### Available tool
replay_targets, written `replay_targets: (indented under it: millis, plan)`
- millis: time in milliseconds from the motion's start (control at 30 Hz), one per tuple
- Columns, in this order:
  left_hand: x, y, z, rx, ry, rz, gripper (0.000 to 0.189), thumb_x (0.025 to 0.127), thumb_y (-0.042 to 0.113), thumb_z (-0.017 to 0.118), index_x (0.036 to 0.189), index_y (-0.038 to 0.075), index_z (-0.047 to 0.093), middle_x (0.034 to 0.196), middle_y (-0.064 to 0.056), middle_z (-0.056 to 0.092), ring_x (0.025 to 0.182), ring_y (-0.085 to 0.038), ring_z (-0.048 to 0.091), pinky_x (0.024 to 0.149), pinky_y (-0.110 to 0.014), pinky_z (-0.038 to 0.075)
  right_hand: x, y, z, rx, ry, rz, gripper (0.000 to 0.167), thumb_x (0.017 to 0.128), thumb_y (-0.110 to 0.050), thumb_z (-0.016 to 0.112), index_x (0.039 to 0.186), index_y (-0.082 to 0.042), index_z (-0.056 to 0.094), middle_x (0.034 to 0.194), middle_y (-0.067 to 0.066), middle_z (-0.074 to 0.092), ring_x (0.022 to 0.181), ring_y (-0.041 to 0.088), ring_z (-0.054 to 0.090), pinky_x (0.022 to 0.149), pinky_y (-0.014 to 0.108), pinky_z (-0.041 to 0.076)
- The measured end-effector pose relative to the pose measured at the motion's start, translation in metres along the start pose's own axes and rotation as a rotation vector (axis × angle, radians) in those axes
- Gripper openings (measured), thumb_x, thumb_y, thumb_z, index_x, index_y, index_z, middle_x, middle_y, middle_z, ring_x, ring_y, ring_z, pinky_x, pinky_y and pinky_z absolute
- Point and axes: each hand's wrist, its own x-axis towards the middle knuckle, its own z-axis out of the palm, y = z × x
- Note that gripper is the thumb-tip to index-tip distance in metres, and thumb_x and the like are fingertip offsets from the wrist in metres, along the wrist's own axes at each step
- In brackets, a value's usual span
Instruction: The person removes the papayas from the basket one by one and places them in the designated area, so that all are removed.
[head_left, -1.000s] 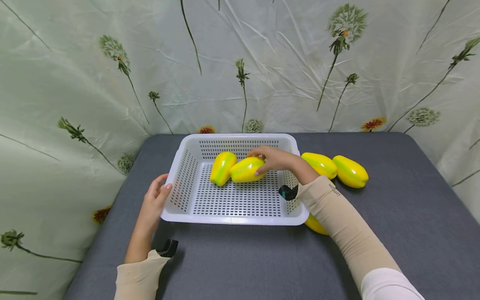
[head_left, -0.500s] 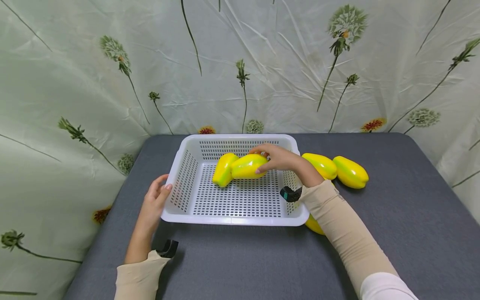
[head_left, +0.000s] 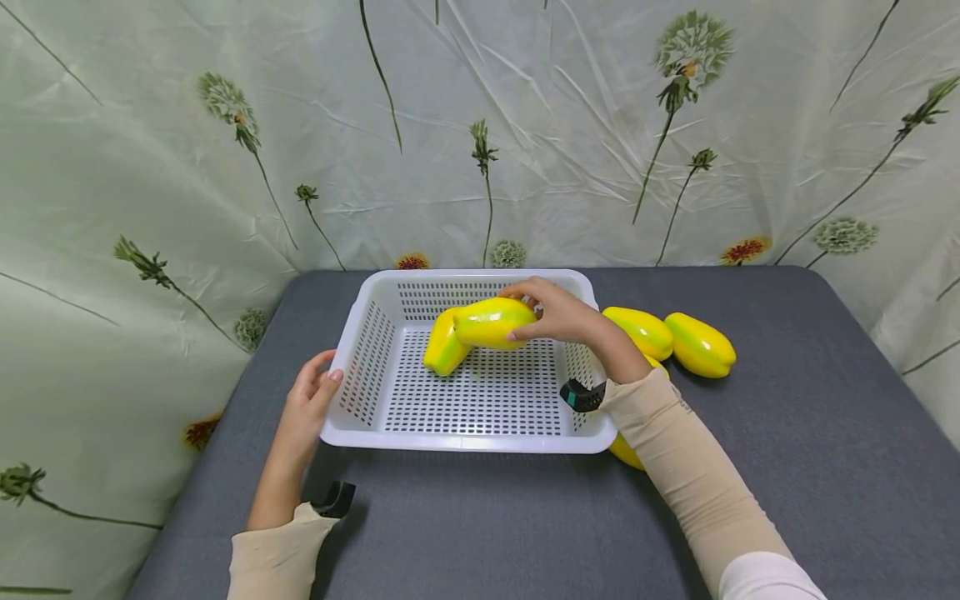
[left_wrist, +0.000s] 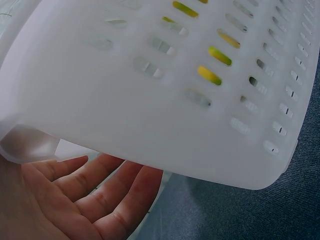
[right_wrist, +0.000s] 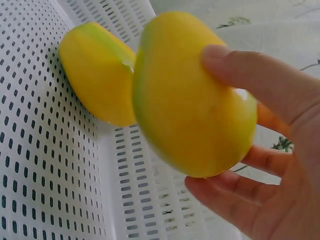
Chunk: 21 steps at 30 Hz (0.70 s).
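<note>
My right hand [head_left: 558, 312] holds a glossy yellow papaya [head_left: 489, 322] with green streaks over the white plastic basket [head_left: 465, 442]. In the right wrist view, the thumb [right_wrist: 240, 67] presses one side of this papaya and the other fingers curl against its lower end. A second papaya [head_left: 444, 348] lies in the basket to the left, partly overlapped by the held one. My left hand [head_left: 306, 398] grips the basket's left rim. The left wrist view shows its fingers [left_wrist: 132, 197] under the rim, outside the slotted wall.
Several more papayas lie on the grey cloth-covered table [head_left: 465, 525] to the right of the basket. Two of them, a papaya [head_left: 636, 327] and another papaya [head_left: 701, 346], touch at the back. One near papaya [head_left: 626, 452] is partly hidden by the right sleeve. A flower-printed curtain [head_left: 570, 167] hangs behind.
My right hand has raised the papaya off the basket floor. The other papaya in the basket has shifted slightly right and down in view. The left hand has stayed at the rim.
</note>
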Motion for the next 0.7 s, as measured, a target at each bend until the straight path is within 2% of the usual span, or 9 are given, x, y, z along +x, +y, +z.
replay_targets:
  millis: [267,700]
  plan:
    - [0.0,0.0,0.0,0.001,0.0,-0.011,0.045,0.096,0.025,0.042,0.135,0.006,0.03,0.11,-0.025,0.049,0.08,-0.008,0.056,0.062,-0.029,0.048,-0.008,-0.016,-0.002,-0.041,0.113,-0.033,0.06,0.072,-0.029,0.076,0.124,-0.011,0.051,0.109,0.007,0.044,0.095,0.021,0.044,0.076,0.036,0.043]
    - [0.0,0.0,0.0,0.006,0.0,-0.014,0.045,0.096,0.025,0.042,0.136,0.006,0.03,0.111,-0.025,0.049,0.08,-0.008,0.056,0.061,-0.029,0.048,-0.027,-0.041,-0.014,-0.155,0.229,-0.081,0.059,0.07,-0.037,0.076,0.12,-0.013,0.054,0.103,0.005,0.046,0.086,0.02,0.048,0.071,0.035,0.045]
